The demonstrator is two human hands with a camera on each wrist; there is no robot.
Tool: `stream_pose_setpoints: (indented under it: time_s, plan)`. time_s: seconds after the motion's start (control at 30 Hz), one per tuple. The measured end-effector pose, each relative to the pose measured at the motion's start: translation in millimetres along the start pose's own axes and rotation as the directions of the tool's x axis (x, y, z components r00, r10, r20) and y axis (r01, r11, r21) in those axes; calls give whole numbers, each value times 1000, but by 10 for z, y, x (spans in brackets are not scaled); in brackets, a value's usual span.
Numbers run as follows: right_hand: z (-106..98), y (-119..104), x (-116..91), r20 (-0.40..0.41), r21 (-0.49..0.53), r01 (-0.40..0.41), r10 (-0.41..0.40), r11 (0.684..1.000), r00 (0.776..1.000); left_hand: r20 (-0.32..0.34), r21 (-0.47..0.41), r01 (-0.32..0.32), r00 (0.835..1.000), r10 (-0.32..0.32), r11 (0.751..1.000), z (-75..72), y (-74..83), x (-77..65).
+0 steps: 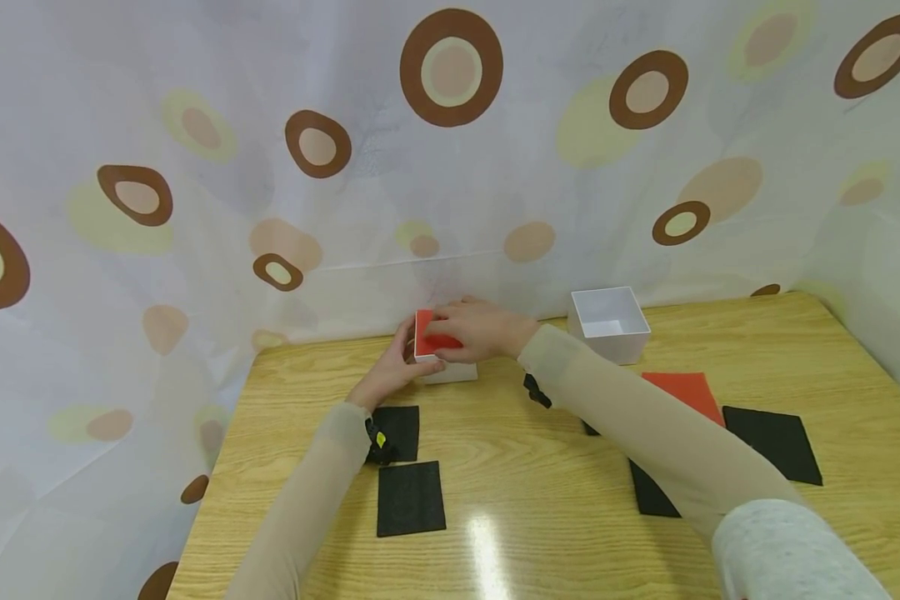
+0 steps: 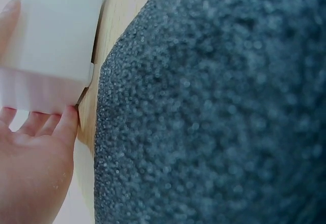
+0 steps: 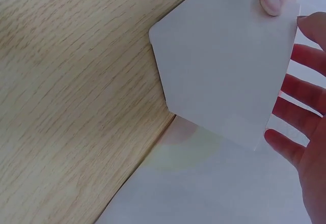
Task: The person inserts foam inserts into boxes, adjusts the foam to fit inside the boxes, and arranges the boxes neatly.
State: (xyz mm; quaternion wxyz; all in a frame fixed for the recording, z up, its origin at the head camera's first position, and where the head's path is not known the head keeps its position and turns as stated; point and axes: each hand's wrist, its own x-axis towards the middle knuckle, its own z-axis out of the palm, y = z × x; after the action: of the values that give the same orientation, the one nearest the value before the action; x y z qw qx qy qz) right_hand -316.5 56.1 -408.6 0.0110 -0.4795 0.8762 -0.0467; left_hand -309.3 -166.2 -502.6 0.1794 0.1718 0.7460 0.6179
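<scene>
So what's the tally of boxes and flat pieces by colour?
White boxes: 2
Red pieces: 2, one at the top of the left box under the right hand
Black pieces: 5, three partly covered
Total visible: 9

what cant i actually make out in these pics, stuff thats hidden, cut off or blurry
Head view: part of the red surface on the gripped white box, covered by the right hand.
Head view: parts of the red sheet and a black piece, covered by the right sleeve.
Left wrist view: whatever lies behind a dark, blurry surface.
Right wrist view: the rest of the right hand, cut off by the right edge.
</scene>
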Motion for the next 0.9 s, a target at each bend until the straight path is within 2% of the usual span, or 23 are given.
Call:
stream_pose_setpoints:
  time_s: [0.2, 0.53, 0.73, 0.9]
  plan:
    - [35, 9, 12, -27, -21, -55, 55, 998, 998, -10, 6, 8, 1000, -8, 1000, 4, -26, 3]
    - [44, -27, 30, 66, -97, -97, 104, 991, 992, 3, -10, 6, 1000, -6, 1000, -29, -50, 20]
    - [53, -16, 43, 48, -77, -110, 114, 991, 992, 3, 0, 8, 1000, -8, 1000, -23, -41, 17]
    - [64, -2, 65, 77, -52, -148, 152, 988, 985, 0, 20, 9, 1000, -9, 1000, -11, -9, 12]
